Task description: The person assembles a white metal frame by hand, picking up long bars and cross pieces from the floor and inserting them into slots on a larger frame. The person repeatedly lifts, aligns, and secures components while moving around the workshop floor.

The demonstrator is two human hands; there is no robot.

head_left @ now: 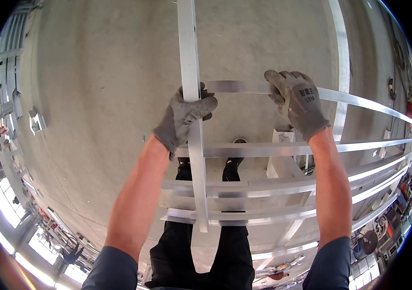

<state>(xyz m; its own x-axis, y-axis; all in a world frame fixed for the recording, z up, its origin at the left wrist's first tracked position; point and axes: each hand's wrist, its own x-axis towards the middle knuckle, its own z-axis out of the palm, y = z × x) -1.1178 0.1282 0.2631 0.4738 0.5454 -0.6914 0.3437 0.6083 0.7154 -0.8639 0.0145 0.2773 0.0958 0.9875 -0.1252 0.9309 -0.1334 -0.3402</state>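
My left hand (pixel 179 118), in a grey work glove, is wrapped round a long silver metal bar (pixel 188 48) that runs from the top of the view down toward my legs. A flat metal crossbar (pixel 235 87) meets this bar close to my left fingers and stretches off to the right. My right hand (pixel 302 101), gloved the same way, is closed over that crossbar a short way from the joint. Its fingers curl over the far edge, and the palm hides part of the bar.
Several more crossbars (pixel 264 151) lie parallel below, in front of my legs. Another long bar (pixel 342 53) crosses on the right. A pale metal channel (pixel 278 166) stands beneath them. Metal profiles (pixel 10 87) are stacked at the far left; tools and a round stool (pixel 369 241) are at lower right.
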